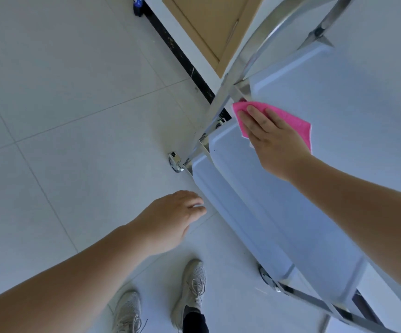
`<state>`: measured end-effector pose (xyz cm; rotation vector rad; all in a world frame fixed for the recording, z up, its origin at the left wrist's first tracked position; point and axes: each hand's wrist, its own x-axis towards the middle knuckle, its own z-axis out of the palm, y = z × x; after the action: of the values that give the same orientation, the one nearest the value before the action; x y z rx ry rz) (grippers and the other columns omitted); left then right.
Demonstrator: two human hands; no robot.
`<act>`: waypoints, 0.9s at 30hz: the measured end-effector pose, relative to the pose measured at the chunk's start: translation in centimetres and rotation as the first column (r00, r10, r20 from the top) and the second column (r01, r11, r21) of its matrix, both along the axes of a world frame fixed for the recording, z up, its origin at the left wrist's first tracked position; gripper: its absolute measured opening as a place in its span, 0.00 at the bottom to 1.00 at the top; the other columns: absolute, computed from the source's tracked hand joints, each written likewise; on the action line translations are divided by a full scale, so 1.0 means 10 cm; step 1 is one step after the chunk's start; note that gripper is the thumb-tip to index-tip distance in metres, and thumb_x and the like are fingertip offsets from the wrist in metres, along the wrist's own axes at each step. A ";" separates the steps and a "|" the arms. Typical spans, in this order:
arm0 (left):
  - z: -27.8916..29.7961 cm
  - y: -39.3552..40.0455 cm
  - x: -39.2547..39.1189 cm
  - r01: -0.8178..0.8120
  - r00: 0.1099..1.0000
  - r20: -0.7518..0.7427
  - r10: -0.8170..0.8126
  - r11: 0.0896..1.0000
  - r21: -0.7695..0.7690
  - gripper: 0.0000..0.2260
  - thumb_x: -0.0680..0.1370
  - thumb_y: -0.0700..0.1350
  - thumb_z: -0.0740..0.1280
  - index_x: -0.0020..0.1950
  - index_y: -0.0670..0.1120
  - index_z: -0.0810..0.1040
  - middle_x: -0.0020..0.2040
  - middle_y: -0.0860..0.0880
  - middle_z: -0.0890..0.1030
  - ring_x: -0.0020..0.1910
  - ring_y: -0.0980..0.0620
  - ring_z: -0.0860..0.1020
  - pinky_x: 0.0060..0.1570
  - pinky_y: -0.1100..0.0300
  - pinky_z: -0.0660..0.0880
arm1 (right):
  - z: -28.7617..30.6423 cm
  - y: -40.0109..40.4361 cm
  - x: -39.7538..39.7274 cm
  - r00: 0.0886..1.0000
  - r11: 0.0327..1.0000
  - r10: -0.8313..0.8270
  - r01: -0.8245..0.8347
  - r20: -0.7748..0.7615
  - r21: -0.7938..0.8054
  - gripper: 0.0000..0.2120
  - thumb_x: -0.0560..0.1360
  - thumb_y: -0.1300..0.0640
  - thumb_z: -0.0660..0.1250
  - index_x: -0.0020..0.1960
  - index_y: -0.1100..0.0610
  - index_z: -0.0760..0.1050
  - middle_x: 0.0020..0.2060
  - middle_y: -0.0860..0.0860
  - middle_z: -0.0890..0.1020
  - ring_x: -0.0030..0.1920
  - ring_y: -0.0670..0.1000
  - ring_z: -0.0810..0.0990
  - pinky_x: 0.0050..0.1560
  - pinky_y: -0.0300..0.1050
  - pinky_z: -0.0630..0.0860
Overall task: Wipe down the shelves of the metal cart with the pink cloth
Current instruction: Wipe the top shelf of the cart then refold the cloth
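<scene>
Head cam looks down on the metal cart [290, 188]. Right hand [274, 143] lies flat, fingers straight, pressing the pink cloth [288, 117] onto a shelf corner by the frame. Left hand [170, 219] hovers loose over the floor, holding nothing.

Right hand [275, 138] presses pink cloth [288, 118] flat on cart shelf [338, 97].

Pink cloth [288, 118] partly hidden under right hand [270, 135].
</scene>
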<state>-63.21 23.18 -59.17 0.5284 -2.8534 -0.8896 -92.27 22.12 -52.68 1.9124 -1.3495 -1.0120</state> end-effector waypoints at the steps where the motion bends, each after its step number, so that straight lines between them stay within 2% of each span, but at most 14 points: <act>1: -0.01 0.04 -0.01 0.011 1.000 0.003 -0.011 1.000 0.010 0.17 0.75 0.38 0.61 0.63 0.47 0.73 0.64 0.51 0.73 0.64 0.50 0.69 0.53 0.57 0.72 | 0.01 0.08 -0.01 1.000 1.000 -0.011 0.011 0.007 0.002 0.30 0.74 0.53 0.40 0.75 0.61 0.44 0.71 0.58 0.30 0.72 0.60 0.30 0.72 0.55 0.34; 6: -0.02 0.25 -0.13 0.085 0.996 -0.016 -0.085 0.996 0.017 0.17 0.75 0.38 0.61 0.64 0.48 0.72 0.64 0.51 0.73 0.65 0.51 0.69 0.51 0.58 0.72 | 0.03 0.41 -0.06 0.997 0.998 -0.058 0.058 0.054 0.004 0.30 0.75 0.54 0.45 0.75 0.61 0.46 0.71 0.57 0.29 0.73 0.59 0.32 0.72 0.54 0.35; 13: -0.06 0.52 -0.30 0.133 0.990 -0.047 -0.133 0.991 0.014 0.17 0.74 0.37 0.62 0.63 0.47 0.74 0.63 0.50 0.74 0.65 0.50 0.69 0.50 0.62 0.67 | 0.05 0.79 -0.14 0.986 0.997 -0.077 0.079 0.148 -0.002 0.31 0.74 0.56 0.52 0.75 0.62 0.48 0.76 0.55 0.47 0.75 0.58 0.40 0.74 0.52 0.39; 18: -0.09 0.70 -0.43 0.174 0.984 -0.043 -0.172 0.984 0.030 0.18 0.75 0.38 0.61 0.64 0.47 0.73 0.63 0.51 0.74 0.64 0.51 0.69 0.52 0.60 0.70 | 0.05 1.09 -0.21 0.978 0.994 -0.105 0.103 0.182 0.021 0.30 0.74 0.57 0.51 0.75 0.62 0.51 0.76 0.54 0.48 0.75 0.58 0.41 0.73 0.52 0.40; 21: -0.12 0.84 -0.52 0.161 0.987 -0.036 -0.159 0.986 0.049 0.18 0.75 0.39 0.60 0.65 0.48 0.72 0.63 0.53 0.74 0.63 0.51 0.69 0.53 0.59 0.70 | 0.05 1.28 -0.27 0.960 0.992 -0.122 0.122 0.252 0.019 0.29 0.74 0.59 0.52 0.75 0.62 0.52 0.76 0.54 0.51 0.75 0.60 0.47 0.73 0.53 0.42; 24: -0.11 1.01 -0.64 0.121 0.992 -0.037 -0.119 0.989 0.087 0.17 0.76 0.40 0.60 0.65 0.49 0.73 0.60 0.53 0.77 0.59 0.51 0.73 0.54 0.59 0.71 | 0.05 1.53 -0.33 0.942 0.988 -0.149 0.150 0.300 0.017 0.29 0.74 0.59 0.51 0.75 0.61 0.52 0.76 0.53 0.52 0.75 0.62 0.48 0.73 0.53 0.42; 27: -0.04 1.18 -0.77 0.118 0.993 -0.033 -0.115 0.986 0.118 0.15 0.77 0.41 0.60 0.63 0.48 0.75 0.51 0.53 0.80 0.50 0.50 0.77 0.47 0.54 0.76 | 0.02 1.82 -0.44 0.952 0.986 -0.163 0.161 0.259 0.027 0.29 0.75 0.57 0.47 0.75 0.59 0.50 0.77 0.52 0.48 0.75 0.61 0.45 0.72 0.53 0.40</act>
<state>-70.94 35.01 -59.60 0.3607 -2.8454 -1.0835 -96.69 40.32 -52.49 2.0193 -1.6770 -0.8620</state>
